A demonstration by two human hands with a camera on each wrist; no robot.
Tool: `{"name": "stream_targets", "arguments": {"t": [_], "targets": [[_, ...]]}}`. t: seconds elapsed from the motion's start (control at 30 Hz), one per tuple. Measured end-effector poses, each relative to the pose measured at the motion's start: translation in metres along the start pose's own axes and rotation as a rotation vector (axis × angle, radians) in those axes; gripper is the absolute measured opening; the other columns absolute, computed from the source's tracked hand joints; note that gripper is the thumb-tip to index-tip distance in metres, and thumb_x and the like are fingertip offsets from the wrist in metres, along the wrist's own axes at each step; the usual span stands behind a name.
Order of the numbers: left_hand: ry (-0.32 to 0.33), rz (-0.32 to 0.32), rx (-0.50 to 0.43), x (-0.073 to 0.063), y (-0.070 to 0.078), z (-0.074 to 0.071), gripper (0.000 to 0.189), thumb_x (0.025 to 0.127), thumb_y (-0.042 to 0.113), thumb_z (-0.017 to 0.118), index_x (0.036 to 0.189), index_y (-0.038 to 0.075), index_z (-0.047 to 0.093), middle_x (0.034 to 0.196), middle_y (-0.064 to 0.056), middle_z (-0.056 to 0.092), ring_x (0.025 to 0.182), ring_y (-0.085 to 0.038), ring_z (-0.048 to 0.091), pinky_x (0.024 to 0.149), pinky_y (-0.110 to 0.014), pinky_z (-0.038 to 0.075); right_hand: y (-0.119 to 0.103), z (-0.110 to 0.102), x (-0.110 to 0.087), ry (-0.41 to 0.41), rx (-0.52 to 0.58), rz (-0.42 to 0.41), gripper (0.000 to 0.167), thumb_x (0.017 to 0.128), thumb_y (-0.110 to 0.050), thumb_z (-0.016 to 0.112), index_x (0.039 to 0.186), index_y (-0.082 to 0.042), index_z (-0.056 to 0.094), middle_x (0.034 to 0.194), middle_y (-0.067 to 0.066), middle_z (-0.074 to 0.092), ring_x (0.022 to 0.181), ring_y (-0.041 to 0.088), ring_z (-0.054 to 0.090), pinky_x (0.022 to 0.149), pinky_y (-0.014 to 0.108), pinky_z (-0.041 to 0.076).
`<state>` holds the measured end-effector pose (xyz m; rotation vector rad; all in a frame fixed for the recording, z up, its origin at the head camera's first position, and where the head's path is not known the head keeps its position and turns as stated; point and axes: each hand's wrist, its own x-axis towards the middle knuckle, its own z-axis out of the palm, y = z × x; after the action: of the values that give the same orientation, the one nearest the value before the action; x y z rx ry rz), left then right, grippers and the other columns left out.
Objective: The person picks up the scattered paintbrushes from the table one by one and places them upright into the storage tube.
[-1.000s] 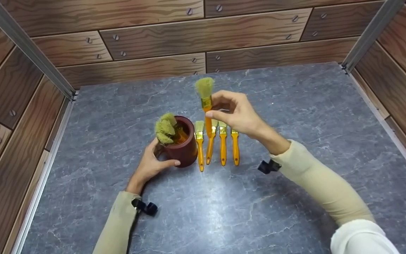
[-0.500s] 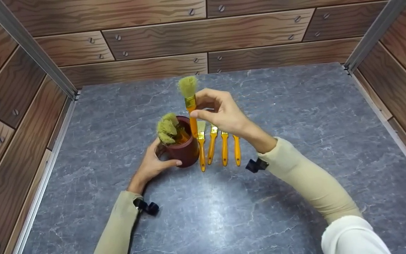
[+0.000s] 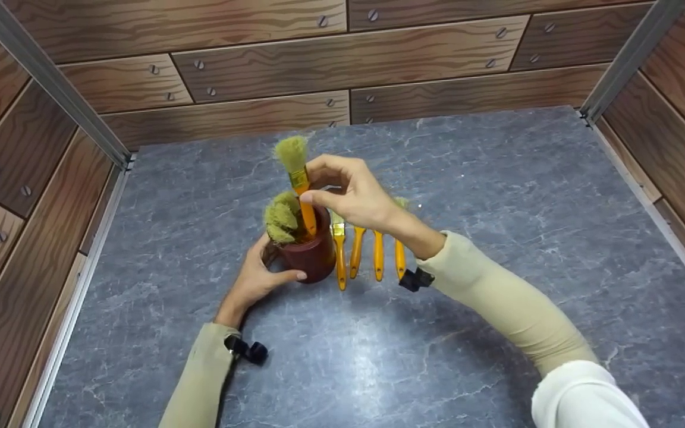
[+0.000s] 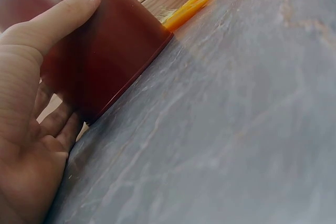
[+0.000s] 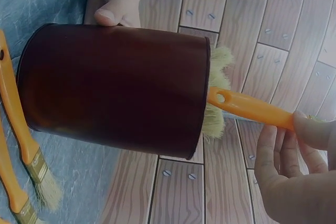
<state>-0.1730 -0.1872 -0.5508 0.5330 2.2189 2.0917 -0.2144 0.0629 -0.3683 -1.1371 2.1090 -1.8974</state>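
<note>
My left hand (image 3: 259, 272) wraps round the side of a dark red cylindrical pot (image 3: 310, 260), thumb in front, fingers behind. The pot stands upright on the table; in the left wrist view its base (image 4: 128, 80) meets the surface. Inside lean several paintbrushes (image 3: 282, 219) with bushy pale bristles, to the left of the opening. My right hand (image 3: 351, 193) pinches another paintbrush (image 3: 305, 208) by its orange handle, bristles up. The handle's lower end is over the pot's mouth; in the right wrist view the handle (image 5: 252, 107) overlaps the rim.
Several flat paintbrushes (image 3: 341, 255) with orange handles lie in a row right of the pot, partly under my right forearm. The grey marbled table (image 3: 473, 356) is bounded by wood-pattern walls (image 3: 271, 65) at the back and sides.
My right hand has carried its paintbrush leftward from above the row of brushes to over the pot, then slightly lower. The left hand and pot have stayed in place.
</note>
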Motion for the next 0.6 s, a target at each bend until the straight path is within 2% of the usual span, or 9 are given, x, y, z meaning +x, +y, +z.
{"name": "stream_targets", "arguments": {"t": [0.33,0.6], "targets": [[-0.008,0.005,0.005,0.000,0.000,0.001,0.095,0.079,0.004,0.095,0.160,0.026,0.049,0.155,0.000,0.060,0.146,-0.022,0.054,0.123,-0.036,0.044,0.010,0.008,-0.002,-0.042,0.007,0.027,0.024,0.099,-0.004,0.075,0.121,0.002,0.072,0.111,0.016,0.075,0.099,0.025,0.074,0.086,0.038,0.065],[-0.012,0.022,-0.015,-0.001,0.000,0.001,0.096,0.078,0.000,0.095,0.159,0.021,0.049,0.153,-0.005,0.061,0.143,-0.027,0.057,0.120,-0.036,0.047,0.017,0.011,-0.004,-0.066,0.014,0.055,0.025,0.098,-0.001,0.075,0.122,0.005,0.071,0.117,0.021,0.074,0.102,0.023,0.073,0.089,0.036,0.063]]}}
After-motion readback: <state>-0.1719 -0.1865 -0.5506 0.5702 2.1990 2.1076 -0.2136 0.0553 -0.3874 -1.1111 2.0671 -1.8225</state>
